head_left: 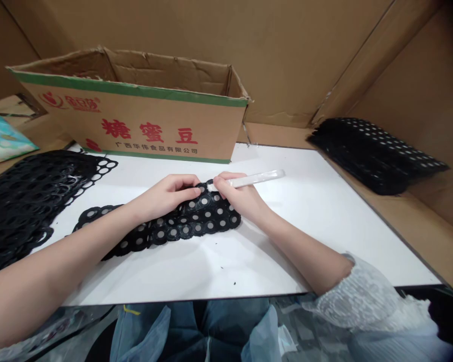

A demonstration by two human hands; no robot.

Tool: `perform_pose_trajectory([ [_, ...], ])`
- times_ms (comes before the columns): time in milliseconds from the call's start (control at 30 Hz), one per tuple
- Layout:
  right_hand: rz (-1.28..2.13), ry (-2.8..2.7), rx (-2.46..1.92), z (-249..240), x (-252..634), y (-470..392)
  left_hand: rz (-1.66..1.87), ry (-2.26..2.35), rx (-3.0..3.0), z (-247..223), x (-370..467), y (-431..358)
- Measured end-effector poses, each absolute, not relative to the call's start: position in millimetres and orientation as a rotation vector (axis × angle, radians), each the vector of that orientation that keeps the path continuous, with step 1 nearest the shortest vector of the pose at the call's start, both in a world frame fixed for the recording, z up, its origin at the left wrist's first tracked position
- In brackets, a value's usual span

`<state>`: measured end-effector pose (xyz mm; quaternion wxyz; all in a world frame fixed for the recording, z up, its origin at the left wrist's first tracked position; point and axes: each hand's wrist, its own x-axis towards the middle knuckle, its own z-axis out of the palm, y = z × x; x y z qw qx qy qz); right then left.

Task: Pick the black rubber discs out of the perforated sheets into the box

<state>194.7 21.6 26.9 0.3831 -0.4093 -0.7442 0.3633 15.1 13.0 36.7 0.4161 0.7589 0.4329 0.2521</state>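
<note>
My left hand (169, 193) covers the far end of the black perforated strip (181, 223). The stick's (254, 178) tip is buried in my right hand's (239, 198) grip. Left of the strip, the punched-out sheet pile (22, 201) runs off the edge.

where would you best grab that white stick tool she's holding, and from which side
Grip the white stick tool on its long bare shaft, coming from above on the right side. It lies nearly level, tip pointing left onto the black ring sheet, and the right hand already pinches the tip end. The left hand presses the sheet, crowding that side.
</note>
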Motion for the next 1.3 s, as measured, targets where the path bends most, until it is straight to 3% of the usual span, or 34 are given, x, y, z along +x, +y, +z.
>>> perform_pose_trajectory([
  [300,0.957,-1.906,-1.053,27.0,195.1,22.3,0.608,1.100,1.809,38.9,14.9,10.8],
  [600,0.506,-2.048,-1.036,9.2,178.9,28.0,0.768,1.374,2.004,30.9,27.9,2.4],
  [767,0.426,-2.038,-1.117,7.6,175.6,41.3,0.806,1.410,2.055,29.4,29.2,4.2],
  [900,0.522,-1.996,-1.060,17.4,184.1,39.0,0.737,1.395,2.093,30.4,24.5,7.4],
  [1133,1.062,-2.013,-1.071,17.2,203.6,39.0,0.686,1.370,2.069,27.0,17.1,13.8],
  [1300,0.984,-2.043,-1.054,23.1,204.0,37.8,0.670,1.311,2.080,28.3,16.2,14.6],
])
